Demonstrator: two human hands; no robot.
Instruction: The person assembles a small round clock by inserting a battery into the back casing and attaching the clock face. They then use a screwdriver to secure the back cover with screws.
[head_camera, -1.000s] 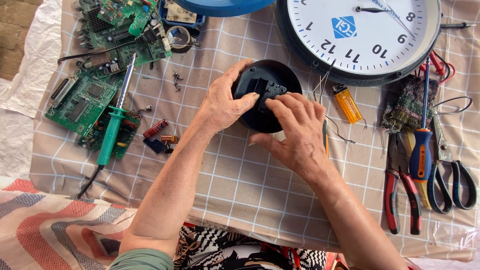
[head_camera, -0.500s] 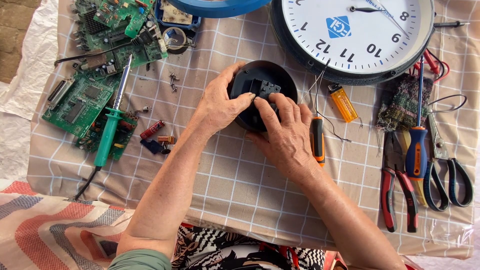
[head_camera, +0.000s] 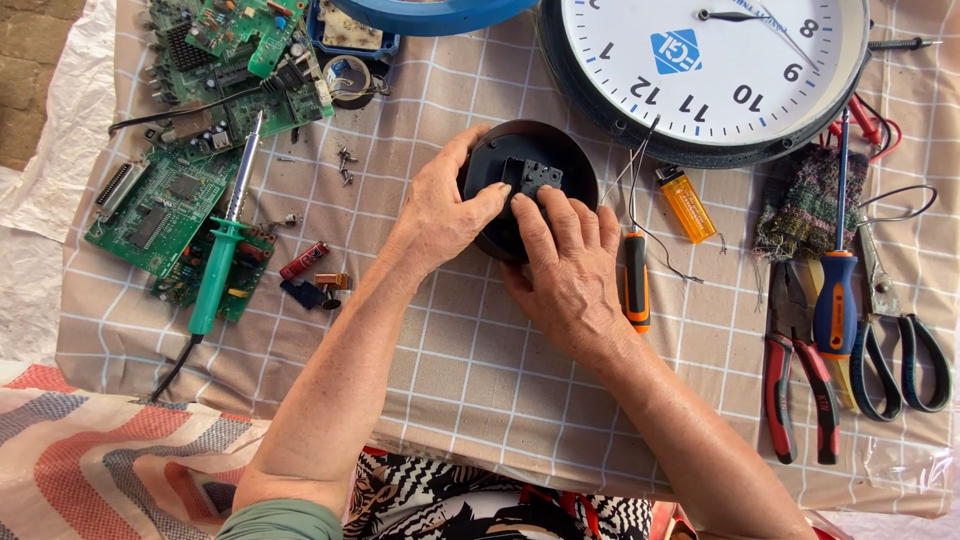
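Both hands closed loosely on a round black plastic disc (head_camera: 530, 185), lying flat on the checked cloth (head_camera: 470, 370) just below the big white wall clock (head_camera: 705, 70). Left hand (head_camera: 440, 215) cupped round the disc's left rim, thumb pressed against the small boxy black mechanism (head_camera: 532, 177) at its centre. Right hand (head_camera: 570, 270) spread over the lower right edge, fingertips on that same mechanism. Matte, smooth-looking disc, slightly domed. Just beside the right hand, an orange-and-black screwdriver handle (head_camera: 636, 283); farther right, a translucent orange lighter (head_camera: 686, 203). Well apart on the left, a green soldering iron (head_camera: 225, 250) across green circuit boards (head_camera: 160, 210). Red-handled pliers (head_camera: 795, 370) and scissors (head_camera: 900, 330) at far right.
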